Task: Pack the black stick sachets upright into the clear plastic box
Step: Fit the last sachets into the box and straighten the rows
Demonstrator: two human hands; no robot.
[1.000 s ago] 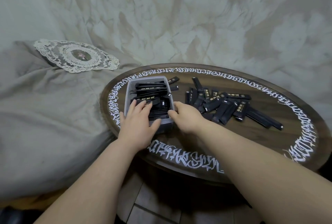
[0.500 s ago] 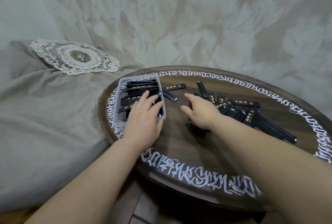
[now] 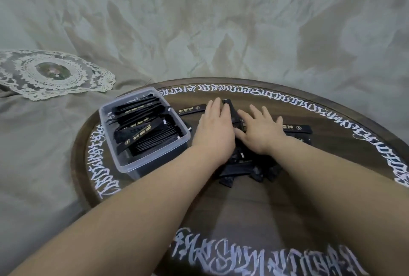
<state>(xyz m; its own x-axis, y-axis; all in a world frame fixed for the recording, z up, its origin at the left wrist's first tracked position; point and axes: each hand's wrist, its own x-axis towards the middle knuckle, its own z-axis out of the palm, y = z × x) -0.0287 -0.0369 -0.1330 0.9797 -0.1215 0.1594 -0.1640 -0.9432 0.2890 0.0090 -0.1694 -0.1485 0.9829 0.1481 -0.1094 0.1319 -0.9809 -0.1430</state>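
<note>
The clear plastic box (image 3: pixel 152 160) stands at the left of the round table, packed with several black stick sachets (image 3: pixel 146 129) lying slanted inside. A loose pile of black sachets (image 3: pixel 241 167) lies on the table to its right, partly hidden under my hands and wrists. My left hand (image 3: pixel 213 129) lies flat on the pile with straight fingers. My right hand (image 3: pixel 261 129) rests beside it, fingers spread flat over the sachets. One sachet (image 3: pixel 191 109) lies apart, between the box and my left hand.
The dark round wooden table (image 3: pixel 243 209) has white calligraphy around its rim. Grey cloth (image 3: pixel 44 165) covers the area to the left, with a lace doily (image 3: pixel 51 74) on it. A marbled pale wall rises behind.
My left hand left the box and moved right onto the loose pile. My right hand moved further over the pile. The view shifted closer, and the box now sits angled at the left.
</note>
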